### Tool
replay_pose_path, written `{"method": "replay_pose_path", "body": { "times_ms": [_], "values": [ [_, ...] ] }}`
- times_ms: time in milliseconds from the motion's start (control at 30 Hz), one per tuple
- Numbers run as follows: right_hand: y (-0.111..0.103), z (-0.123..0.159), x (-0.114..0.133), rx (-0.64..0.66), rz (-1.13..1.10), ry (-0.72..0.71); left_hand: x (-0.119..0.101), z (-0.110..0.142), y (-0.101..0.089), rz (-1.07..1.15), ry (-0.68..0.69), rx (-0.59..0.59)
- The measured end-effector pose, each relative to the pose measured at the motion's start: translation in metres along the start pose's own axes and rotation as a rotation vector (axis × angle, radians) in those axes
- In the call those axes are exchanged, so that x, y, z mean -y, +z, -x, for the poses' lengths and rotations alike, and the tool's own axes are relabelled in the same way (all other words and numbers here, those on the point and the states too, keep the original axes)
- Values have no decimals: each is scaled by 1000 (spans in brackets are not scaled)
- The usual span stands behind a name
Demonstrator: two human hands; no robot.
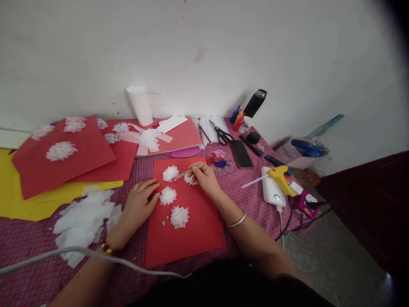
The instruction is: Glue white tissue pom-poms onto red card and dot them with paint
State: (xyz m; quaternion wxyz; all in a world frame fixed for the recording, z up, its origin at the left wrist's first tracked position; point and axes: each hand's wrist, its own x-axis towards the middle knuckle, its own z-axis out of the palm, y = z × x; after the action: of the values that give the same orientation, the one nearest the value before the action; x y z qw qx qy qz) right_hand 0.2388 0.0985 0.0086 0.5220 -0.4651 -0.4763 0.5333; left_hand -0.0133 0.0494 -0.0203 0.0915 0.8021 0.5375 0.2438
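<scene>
The tip of the thin stick (184, 173) is lying against a white paper flower (170, 173), so it is hard to make out. The right hand (204, 175) is pinching this stick near the far edge of the red sheet (198, 230). The left hand (140, 202) is resting flat and open, holding nothing, on the sheet's left edge, over the checked tablecloth (32, 256). A paint palette (220, 161) is holding red and blue paint.

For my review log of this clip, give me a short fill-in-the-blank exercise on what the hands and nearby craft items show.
1. The right hand holds a thin ____ over the red sheet.
2. The left hand rests flat on the sheet's ____ edge.
3. The white paper flowers on that sheet number ____.
4. The glue gun has a ____ body.

Missing words: brush; left; four; yellow
</scene>
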Motion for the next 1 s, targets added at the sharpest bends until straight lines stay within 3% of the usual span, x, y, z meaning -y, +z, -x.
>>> {"method": "replay_pose_path", "body": {
  "times_ms": [167, 400, 533, 667, 1000],
  "values": [
    [-11, -7, 4, -88, 16, -26, 3, 0, 1, 10, 20, -5],
    [-88, -27, 27, -512, 76, -200, 14, 1, 6, -4, 66, -23],
    [-118, -35, 24, -611, 135, -194, 16, 1, 7, -22, 79, -18],
    [-124, -40, 15, -589, 164, -151, 14, -1, 5, -26, 77, -33],
    [-113, -40, 9, -552, 142, -74, 17, 0, 7, -38, 82, -19]
  ]
}}
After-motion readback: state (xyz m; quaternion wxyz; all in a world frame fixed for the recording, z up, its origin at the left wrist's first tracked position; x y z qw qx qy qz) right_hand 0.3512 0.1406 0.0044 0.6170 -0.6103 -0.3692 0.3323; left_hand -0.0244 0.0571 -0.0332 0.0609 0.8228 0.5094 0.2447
